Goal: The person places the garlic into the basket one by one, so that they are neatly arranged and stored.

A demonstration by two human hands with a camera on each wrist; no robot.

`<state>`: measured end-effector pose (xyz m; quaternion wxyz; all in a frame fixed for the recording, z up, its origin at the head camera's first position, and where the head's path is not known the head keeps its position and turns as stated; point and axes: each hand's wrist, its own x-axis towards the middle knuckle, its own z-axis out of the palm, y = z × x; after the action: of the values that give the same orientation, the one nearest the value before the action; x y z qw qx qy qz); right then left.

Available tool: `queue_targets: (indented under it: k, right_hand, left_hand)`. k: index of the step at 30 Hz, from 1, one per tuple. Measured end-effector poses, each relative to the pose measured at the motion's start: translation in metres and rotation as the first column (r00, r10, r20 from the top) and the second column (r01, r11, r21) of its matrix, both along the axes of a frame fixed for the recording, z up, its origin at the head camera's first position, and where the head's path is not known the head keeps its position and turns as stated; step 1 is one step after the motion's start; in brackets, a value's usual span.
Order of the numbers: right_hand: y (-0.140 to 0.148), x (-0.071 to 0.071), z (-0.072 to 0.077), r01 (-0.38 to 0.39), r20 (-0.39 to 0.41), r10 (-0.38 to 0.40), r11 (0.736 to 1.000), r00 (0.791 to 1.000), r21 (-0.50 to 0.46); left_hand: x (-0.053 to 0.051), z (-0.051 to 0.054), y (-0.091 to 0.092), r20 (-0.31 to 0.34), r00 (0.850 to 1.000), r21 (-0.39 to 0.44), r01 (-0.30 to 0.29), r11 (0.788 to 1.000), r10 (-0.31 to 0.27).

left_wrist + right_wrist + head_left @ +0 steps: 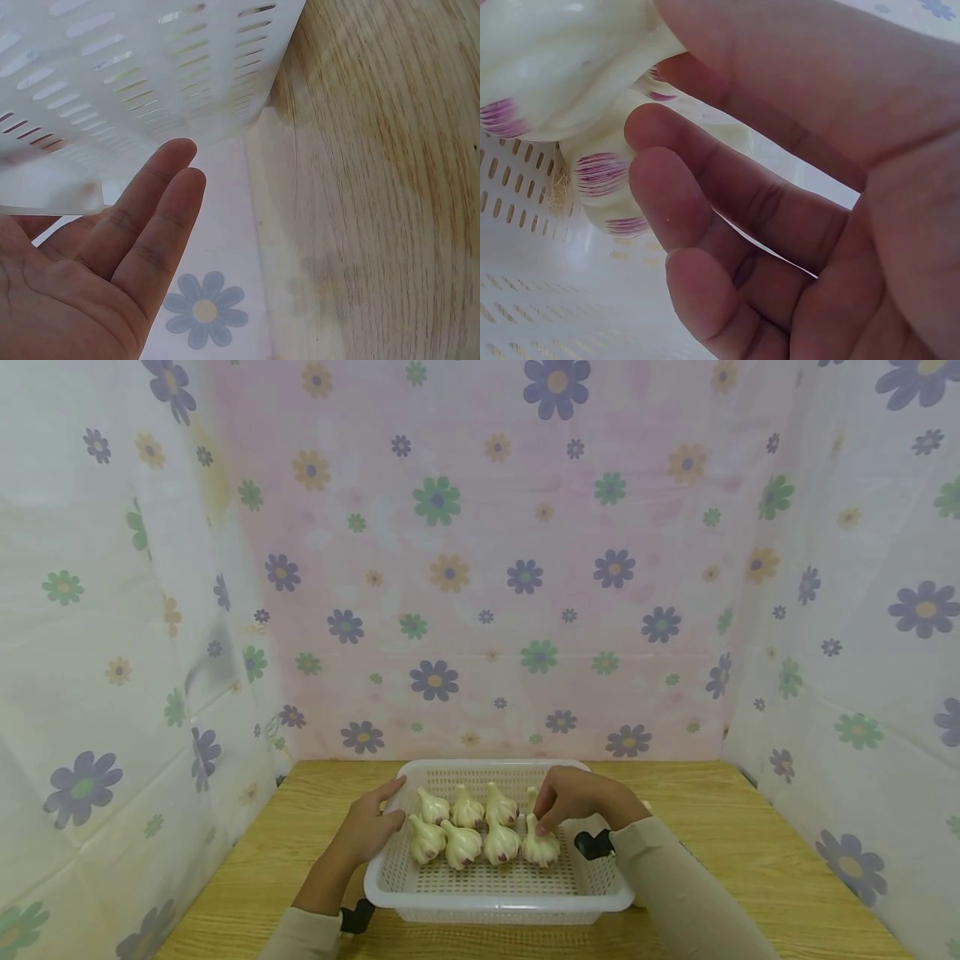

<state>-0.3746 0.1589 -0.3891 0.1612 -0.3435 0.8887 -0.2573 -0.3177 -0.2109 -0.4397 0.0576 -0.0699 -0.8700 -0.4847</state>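
Note:
A white plastic basket [495,903] with slotted walls stands on the table, holding several pale garlic bulbs [462,843] with purple streaks, set in two rows. My right hand [581,797] reaches in from the right and pinches the stem of the garlic bulb [542,850] at the front row's right end. Behind that hand another bulb is mostly hidden. In the right wrist view the pinched bulb [547,67] is close, beside the curled fingers. My left hand [367,827] holds the basket's left rim, thumb over the inside, other fingers extended along the outer wall [150,67].
The wood-grain table [720,827] lies under the basket. Flower-printed sheets [480,527] enclose the back and both sides. Pale edges of something, mostly hidden, show beside the right forearm [682,877].

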Motion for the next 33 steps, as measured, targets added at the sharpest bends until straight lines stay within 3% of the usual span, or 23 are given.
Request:
queue_targets:
  k: [15,26,33]
  right_hand:
    - [-0.0045,0.0050,0.0018,0.074,0.040,-0.075,0.997,0.996,0.035]
    - [-0.0077,0.0063,0.0027,0.093,-0.020,-0.092,0.990,0.996,0.107]
    - [-0.0039,0.0031,0.0015,0.134,-0.019,-0.133,0.986,0.991,0.098]
  left_hand:
    - [0.0003,0.0004,0.0000,0.004,1.000,-0.005,-0.002,1.000,0.002]
    - [0.0005,0.0009,-0.0002,0.013,1.000,-0.008,-0.005,1.000,0.005]
    - [0.0005,-0.0003,-0.0003,-0.001,1.000,-0.020,-0.002,1.000,0.002]
